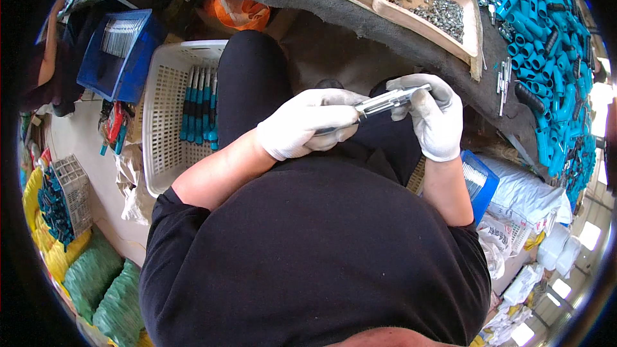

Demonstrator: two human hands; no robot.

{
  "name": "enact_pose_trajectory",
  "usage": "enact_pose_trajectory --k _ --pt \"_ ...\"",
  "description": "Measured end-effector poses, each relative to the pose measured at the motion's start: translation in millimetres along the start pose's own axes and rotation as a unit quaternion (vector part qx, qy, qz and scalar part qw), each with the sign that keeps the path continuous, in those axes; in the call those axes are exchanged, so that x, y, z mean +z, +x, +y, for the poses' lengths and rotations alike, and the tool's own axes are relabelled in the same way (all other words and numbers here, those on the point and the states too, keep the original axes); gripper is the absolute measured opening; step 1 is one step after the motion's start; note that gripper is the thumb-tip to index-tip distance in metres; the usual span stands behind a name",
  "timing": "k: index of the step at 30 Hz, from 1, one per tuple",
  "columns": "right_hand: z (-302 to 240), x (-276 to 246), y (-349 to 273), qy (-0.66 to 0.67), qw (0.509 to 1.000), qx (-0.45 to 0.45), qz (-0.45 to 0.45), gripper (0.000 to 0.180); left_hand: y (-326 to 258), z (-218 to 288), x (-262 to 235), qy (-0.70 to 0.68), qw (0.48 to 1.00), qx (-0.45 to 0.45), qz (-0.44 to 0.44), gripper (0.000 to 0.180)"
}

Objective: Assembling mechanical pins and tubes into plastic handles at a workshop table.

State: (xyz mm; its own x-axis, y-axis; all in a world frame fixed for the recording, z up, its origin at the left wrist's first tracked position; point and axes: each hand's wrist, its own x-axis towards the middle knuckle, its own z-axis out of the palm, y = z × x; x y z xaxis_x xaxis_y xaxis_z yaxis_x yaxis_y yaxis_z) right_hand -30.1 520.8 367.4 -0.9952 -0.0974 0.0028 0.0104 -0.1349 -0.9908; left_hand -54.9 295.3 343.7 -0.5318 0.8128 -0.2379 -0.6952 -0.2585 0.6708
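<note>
Both my hands wear white knitted gloves and are raised over my lap. A slim, silvery metal tool part [385, 102], made of long narrow pieces lying along one another, slants up to the right between them. My left hand [312, 122] is closed around its lower left end, and the palm hides some of it. At the upper right end, my right hand [434, 112] grips it between thumb and fingers. Its exact kind I cannot make out.
A white basket [154, 122] holding teal-handled metal tools [200, 106] stands left of my legs, beside a blue bin [122, 77] of metal strips. Ahead, the bench bears a tray of small metal parts [472, 38] and a heap of teal handles [546, 58]. Another person's arm [48, 58] shows far left.
</note>
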Motion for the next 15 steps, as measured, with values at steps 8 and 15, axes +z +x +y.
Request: enact_pose_trajectory --k 8,15 --pt "18 8 15 0.004 0.998 0.068 -0.003 0.039 2 4 -8 0.014 1.000 0.007 0.025 0.045" --pt "-8 17 37 -0.064 0.987 0.139 -0.044 0.033 -1 16 -22 -0.035 0.999 -0.021 0.019 0.043"
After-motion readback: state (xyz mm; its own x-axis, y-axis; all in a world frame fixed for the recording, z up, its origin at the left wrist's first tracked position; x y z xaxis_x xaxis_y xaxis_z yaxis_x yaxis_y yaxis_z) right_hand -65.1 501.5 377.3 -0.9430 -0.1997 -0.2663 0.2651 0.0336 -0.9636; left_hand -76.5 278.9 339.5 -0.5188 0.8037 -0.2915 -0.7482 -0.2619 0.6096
